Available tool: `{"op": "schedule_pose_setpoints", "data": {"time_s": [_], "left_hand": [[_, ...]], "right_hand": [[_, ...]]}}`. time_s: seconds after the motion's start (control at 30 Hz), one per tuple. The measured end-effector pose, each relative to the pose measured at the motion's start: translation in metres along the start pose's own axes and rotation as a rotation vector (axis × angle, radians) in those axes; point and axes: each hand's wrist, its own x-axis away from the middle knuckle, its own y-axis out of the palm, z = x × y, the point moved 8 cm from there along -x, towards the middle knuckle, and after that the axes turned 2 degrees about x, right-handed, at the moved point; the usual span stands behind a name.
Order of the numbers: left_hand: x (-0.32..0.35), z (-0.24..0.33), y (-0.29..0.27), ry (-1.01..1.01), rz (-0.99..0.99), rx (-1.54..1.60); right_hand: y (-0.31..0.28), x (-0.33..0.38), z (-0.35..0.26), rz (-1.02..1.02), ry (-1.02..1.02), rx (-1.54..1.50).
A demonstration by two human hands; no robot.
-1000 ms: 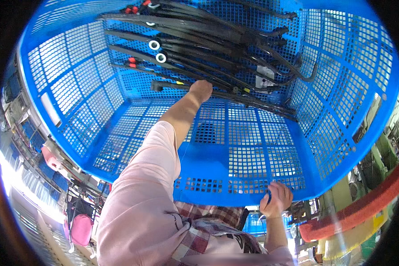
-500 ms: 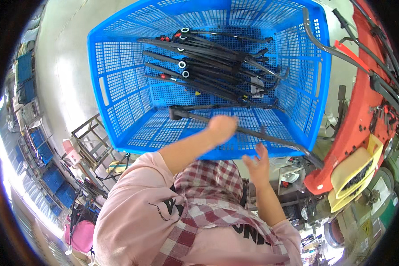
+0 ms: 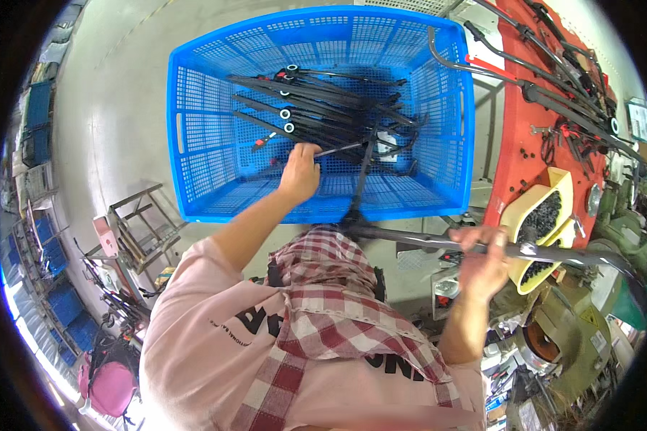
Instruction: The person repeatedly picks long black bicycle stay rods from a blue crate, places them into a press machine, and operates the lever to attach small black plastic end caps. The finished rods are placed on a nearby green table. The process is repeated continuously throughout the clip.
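My right hand is closed around a long black metal tube frame, whose bent, shiny end reaches right past the red table. From a joint near my chest, a second leg of this frame extends over the basket. Above the basket, my left hand is closed on a thin dark rod, which appears to meet that leg. Beneath, a pile of black tube frames with white-ringed joints lies in the blue plastic basket.
On the right, a red table bears more black tubes and yellow bins of small black parts. A metal rack stands left of me, near a pink-seated stool.
The tube frame has swung out of the basket toward my chest and right, its legs spread. My right hand, open before, now grips it; my left hand has moved left and deeper over the basket.
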Motion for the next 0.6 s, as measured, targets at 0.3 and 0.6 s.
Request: {"op": "schedule_pose_setpoints", "data": {"time_s": [0.3,0.6], "left_hand": [[-0.034,0.012,0.201,-0.143,-0.551,-0.275],[-0.058,0.092,0.248,0.012,-0.671,-0.073]], "right_hand": [[-0.031,0.063,-0.187,0.108,-0.296,0.276],[-0.127,0.186,-0.267,0.185,-0.369,0.056]]}}
